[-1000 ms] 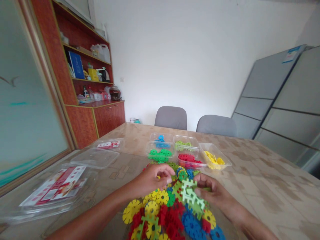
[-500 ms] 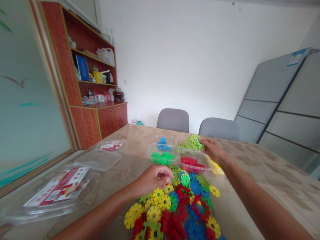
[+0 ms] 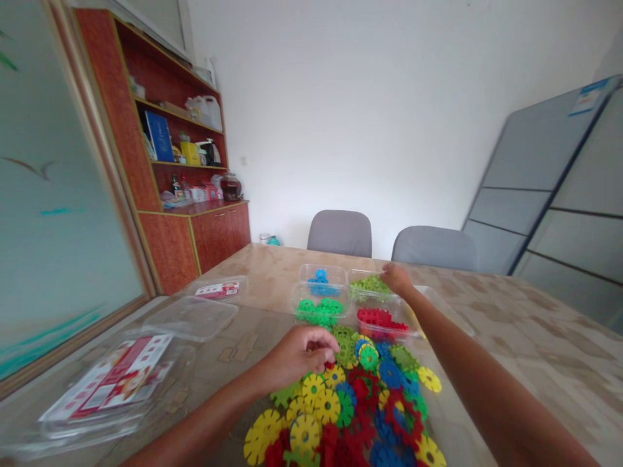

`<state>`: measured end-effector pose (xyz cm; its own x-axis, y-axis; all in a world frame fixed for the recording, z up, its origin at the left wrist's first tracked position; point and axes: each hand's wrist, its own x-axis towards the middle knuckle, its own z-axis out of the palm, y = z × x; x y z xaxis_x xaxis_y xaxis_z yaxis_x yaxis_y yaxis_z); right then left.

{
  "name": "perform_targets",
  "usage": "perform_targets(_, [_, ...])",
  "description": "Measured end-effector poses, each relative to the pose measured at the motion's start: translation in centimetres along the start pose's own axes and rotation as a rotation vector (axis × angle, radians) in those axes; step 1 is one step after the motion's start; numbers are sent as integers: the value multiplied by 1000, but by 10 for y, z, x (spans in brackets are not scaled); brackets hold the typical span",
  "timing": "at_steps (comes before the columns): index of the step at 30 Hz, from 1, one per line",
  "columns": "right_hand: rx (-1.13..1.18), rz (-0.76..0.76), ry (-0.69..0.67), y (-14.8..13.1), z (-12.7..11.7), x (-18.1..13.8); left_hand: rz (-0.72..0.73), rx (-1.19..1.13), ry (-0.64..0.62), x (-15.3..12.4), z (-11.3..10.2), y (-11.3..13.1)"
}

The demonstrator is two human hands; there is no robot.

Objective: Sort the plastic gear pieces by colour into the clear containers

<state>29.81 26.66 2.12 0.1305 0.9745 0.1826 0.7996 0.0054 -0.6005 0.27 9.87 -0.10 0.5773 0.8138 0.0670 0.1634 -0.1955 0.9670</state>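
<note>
My left hand [image 3: 304,353] hovers above the near heap with fingers curled towards the thumb. A bit of red shows under its fingertips; whether it is held is unclear. The heap mixes yellow notched discs [image 3: 305,433], red pieces [image 3: 353,447], blue discs [image 3: 389,374] and green ones. My right hand [image 3: 396,280] is at the right end of a clear plastic box holding light-green interlocking pieces [image 3: 370,285]; its fingers are mostly hidden. In front of that box, another holds red pieces [image 3: 382,319]. To their left, clear boxes contain blue pieces [image 3: 321,283] and green discs [image 3: 318,311].
Clear lids [image 3: 192,318] and stacked plastic packaging with a red-and-white label [image 3: 111,376] lie on the left of the table [image 3: 263,259]. Another clear container [image 3: 445,310] is partly behind my right forearm. Two grey chairs [image 3: 339,232] stand beyond the far edge.
The light-green pieces my right hand held up are no longer raised; light-green pieces lie in the box beside it. My left hand has stayed nearly still. The view has shifted slightly.
</note>
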Motion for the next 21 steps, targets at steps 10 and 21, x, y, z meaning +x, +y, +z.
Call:
perform_targets(10, [-265, -220, -147, -3, 5, -8, 16, 33, 1, 0, 3, -2])
perform_targets(21, [-245, -398, -244, 5, 11, -8, 11, 14, -10, 2, 1, -4])
